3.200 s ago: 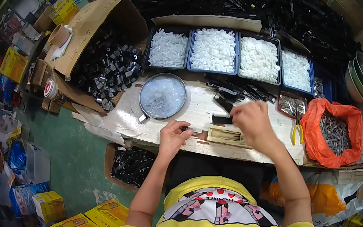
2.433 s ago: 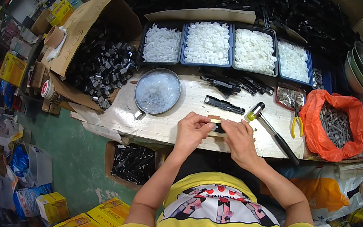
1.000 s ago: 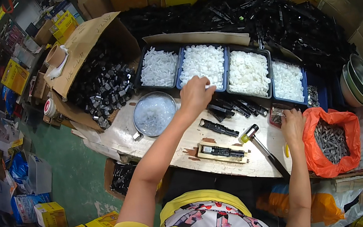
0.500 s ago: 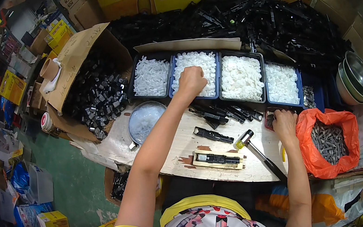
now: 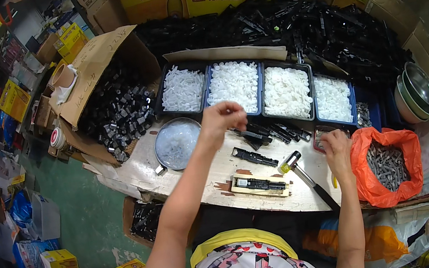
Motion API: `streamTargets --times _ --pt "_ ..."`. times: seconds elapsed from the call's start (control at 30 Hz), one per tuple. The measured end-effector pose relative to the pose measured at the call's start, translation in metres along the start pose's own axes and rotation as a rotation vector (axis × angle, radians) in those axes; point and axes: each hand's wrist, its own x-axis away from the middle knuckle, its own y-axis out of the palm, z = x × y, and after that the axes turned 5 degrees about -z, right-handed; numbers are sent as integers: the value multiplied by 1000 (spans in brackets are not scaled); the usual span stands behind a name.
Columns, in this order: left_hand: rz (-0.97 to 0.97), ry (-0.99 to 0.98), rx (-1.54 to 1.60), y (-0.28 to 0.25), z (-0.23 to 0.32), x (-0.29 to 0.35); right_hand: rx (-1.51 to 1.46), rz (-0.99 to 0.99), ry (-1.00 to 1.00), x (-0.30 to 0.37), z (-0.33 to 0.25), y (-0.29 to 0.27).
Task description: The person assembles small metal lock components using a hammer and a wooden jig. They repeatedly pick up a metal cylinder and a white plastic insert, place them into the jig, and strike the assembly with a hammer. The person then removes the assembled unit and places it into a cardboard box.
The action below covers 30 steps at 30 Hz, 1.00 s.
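Note:
My left hand hovers just in front of the bins of white plastic parts, its fingers pinched together; anything between them is too small to make out. Over a small reddish tray, my right hand bends its fingers down, and the tips are partly hidden. Between the hands, a black plastic assembly lies in a pale wooden fixture. A similar black part lies just behind it. To their right rests a mallet with a yellow-and-black head, its handle pointing toward me.
Left stand a round metal pan of clear bits and a carton of dark metal parts. An orange bag of grey pieces sits right, near stacked bowls. A heap of black parts lies behind the bins.
My left hand has drawn back from the second bin of white parts toward me, fingers still closed. My right hand stays by the small tray, its fingers slightly shifted.

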Motion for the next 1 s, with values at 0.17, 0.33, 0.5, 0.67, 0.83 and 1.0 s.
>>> streamTargets --times 0.17,0.33,0.5,0.67,0.83,1.0 --pt "19 -227 444 28 -32 73 -246 -3 -293 12 -75 1" --pt "-35 -247 671 30 -48 102 -309 -8 -408 17 -115 16" --pt "-19 -220 618 35 -49 110 -324 18 -420 15 -123 16" --pt "-22 -198 543 39 -46 112 -283 -20 -457 13 -124 13" --pt "-33 -142 389 40 -42 118 -221 -111 -497 10 -127 10" --pt "-81 -98 208 37 -46 128 -332 -149 -463 4 -131 13"
